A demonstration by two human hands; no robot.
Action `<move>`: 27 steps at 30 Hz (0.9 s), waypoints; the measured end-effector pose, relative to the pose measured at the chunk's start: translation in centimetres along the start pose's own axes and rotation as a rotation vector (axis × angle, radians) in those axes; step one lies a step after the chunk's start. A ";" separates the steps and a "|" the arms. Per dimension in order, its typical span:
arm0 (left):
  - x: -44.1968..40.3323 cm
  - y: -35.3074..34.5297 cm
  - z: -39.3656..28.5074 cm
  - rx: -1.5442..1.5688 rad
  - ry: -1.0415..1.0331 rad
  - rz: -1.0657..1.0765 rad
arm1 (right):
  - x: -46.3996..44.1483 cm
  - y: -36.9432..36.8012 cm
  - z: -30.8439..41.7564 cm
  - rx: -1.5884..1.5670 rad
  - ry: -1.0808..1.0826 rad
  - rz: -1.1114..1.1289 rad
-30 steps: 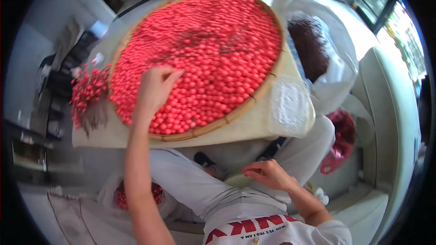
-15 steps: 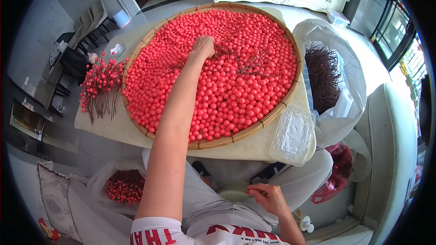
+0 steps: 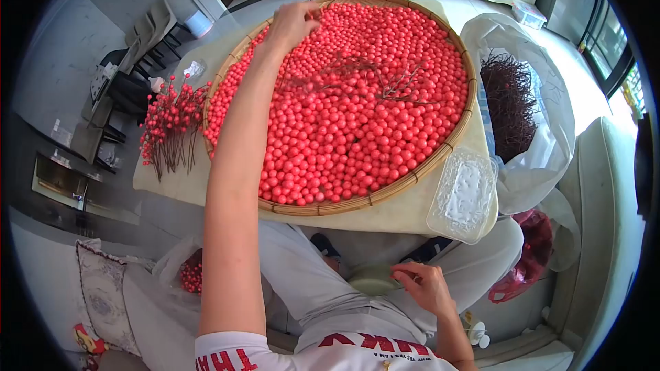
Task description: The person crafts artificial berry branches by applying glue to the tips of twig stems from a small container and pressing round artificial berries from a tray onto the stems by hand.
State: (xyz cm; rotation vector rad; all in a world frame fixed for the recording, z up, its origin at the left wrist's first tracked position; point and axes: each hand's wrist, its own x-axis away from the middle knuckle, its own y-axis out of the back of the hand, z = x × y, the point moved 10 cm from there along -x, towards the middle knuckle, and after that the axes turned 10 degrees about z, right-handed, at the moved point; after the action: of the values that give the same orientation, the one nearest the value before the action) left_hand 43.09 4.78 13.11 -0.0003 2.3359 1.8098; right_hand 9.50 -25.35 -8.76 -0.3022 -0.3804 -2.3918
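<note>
1. The left hand (image 3: 292,24) is bent, thumb and fingers close together, by the far-left rim of the round tray (image 3: 375,199); I cannot tell whether anything is pinched there. The right hand (image 3: 430,288) is on the near side of the tray, over the lap, fingertips drawn nearly together beside a green thing (image 3: 373,280) (whether they hold something, I cannot tell).

2. What has just changed: the left hand has left the middle of the tray, beside the loose twigs (image 3: 399,89), and gone to its far-left edge. I take that to mean it is no longer working at those twigs, which lie free of both hands.

3. The red berries (image 3: 344,124) fill the tray; being round, they point no way and have no long axis. The twigs lie on them, right of the tray's middle, long axis roughly left to right, their branching ends spread toward the right rim.

4. Just left of the tray, the berried bunch (image 3: 172,113) has its long axis running near to far, heads pointing away from the person, bare stems toward them.
</note>
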 end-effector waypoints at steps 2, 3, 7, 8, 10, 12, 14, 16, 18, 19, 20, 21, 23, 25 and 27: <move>2.8 5.7 -4.1 -0.154 -0.285 -0.391 | 0.0 -0.5 0.2 0.017 0.020 0.008; 4.5 7.9 -5.4 -0.162 -0.385 -0.539 | 0.0 -0.7 0.4 0.013 0.021 0.009; 10.6 13.8 -9.5 -0.025 -0.429 -0.831 | -0.4 -0.4 2.3 0.055 0.068 0.016; 12.1 14.6 -10.1 0.060 -0.435 -0.864 | -0.2 0.2 2.7 0.007 0.097 -0.038; 15.4 15.3 -11.6 0.150 -0.444 -0.890 | -0.2 1.2 3.3 -0.046 0.123 -0.097; 15.2 12.0 -10.4 1.074 -0.382 -0.456 | 1.0 5.2 5.2 -0.200 0.268 -0.377; 16.8 6.2 -12.9 1.369 -0.435 -0.083 | 2.4 8.0 6.9 -0.388 0.296 -0.531; 18.2 -0.3 -16.6 1.686 -0.674 0.283 | 1.3 7.8 7.2 -0.500 0.289 -0.397; 19.7 -5.4 -18.8 1.842 -0.675 0.426 | 1.2 6.2 7.1 -0.616 0.303 -0.256; 20.1 -7.7 -19.4 1.973 -0.612 0.455 | 1.1 5.2 6.8 -0.622 0.272 -0.190; 20.5 -9.5 -19.9 1.981 -0.612 0.473 | 1.2 4.1 6.3 -0.627 0.238 -0.123; 20.6 -11.4 -20.0 2.070 -0.534 0.487 | 1.3 3.1 5.8 -0.630 0.204 -0.056; 21.4 -13.5 -21.0 2.167 -0.452 0.516 | 2.0 2.2 4.8 -0.635 0.162 -0.003; 21.7 -14.2 -20.6 1.991 -0.251 0.311 | 3.1 3.7 4.2 -0.580 0.225 -0.177; 22.3 -14.0 -19.4 1.779 -0.071 0.119 | 4.1 5.3 3.9 -0.525 0.297 -0.348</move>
State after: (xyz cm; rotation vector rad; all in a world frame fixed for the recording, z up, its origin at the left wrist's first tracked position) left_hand 19.94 -14.91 0.99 0.4014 2.9346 -0.6795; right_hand 10.49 -30.27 -2.84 -0.1100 0.3696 -2.7994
